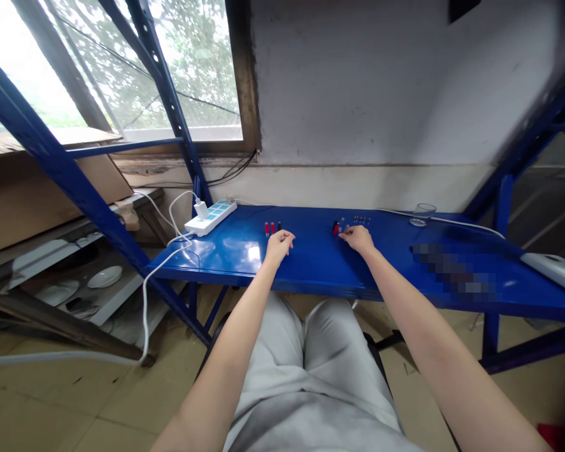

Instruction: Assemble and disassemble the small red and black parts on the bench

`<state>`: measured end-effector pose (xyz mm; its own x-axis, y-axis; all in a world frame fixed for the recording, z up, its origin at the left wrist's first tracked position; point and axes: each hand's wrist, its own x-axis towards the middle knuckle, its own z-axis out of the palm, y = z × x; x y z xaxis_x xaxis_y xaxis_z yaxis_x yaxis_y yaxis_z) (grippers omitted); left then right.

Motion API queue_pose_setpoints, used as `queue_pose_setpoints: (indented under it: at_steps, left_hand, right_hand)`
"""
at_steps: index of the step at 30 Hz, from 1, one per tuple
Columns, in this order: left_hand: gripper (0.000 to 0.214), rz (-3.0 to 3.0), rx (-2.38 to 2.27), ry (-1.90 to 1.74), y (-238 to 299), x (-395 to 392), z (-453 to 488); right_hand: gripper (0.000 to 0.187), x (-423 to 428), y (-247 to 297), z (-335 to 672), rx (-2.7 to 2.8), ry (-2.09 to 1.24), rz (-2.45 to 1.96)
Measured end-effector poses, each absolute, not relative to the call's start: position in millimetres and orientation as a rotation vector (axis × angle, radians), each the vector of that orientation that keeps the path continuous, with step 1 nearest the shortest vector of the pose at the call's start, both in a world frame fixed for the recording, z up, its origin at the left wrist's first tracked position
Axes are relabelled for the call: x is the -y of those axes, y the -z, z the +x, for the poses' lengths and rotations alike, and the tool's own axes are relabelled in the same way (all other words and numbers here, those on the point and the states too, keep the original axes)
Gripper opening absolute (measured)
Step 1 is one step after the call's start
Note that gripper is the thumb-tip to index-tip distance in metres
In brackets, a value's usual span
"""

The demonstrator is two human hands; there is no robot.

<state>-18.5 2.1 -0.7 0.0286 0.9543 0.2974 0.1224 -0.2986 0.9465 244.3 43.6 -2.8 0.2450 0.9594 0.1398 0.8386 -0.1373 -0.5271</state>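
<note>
My left hand rests on the blue metal table with its fingers curled, just in front of three small upright pieces, red and black. My right hand lies further right, fingers bent at a cluster of small red and dark parts; whether it grips one is too small to tell. A row of tiny dark parts stands just behind that hand.
A white power strip with a plugged charger and white cable lies at the table's left rear. A clear glass stands at the right rear beside a white cable. A white flat object sits far right. Blue rack posts flank the table.
</note>
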Motion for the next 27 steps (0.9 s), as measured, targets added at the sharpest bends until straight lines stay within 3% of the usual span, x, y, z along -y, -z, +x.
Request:
queue_pose_setpoints:
  at_steps: [27]
  left_hand:
    - [0.013, 1.217, -1.263, -1.764, 0.4, -3.2, -26.6]
  right_hand:
    - [0.033, -45.6, -7.0, 236.8, 1.634, -0.266, -2.159]
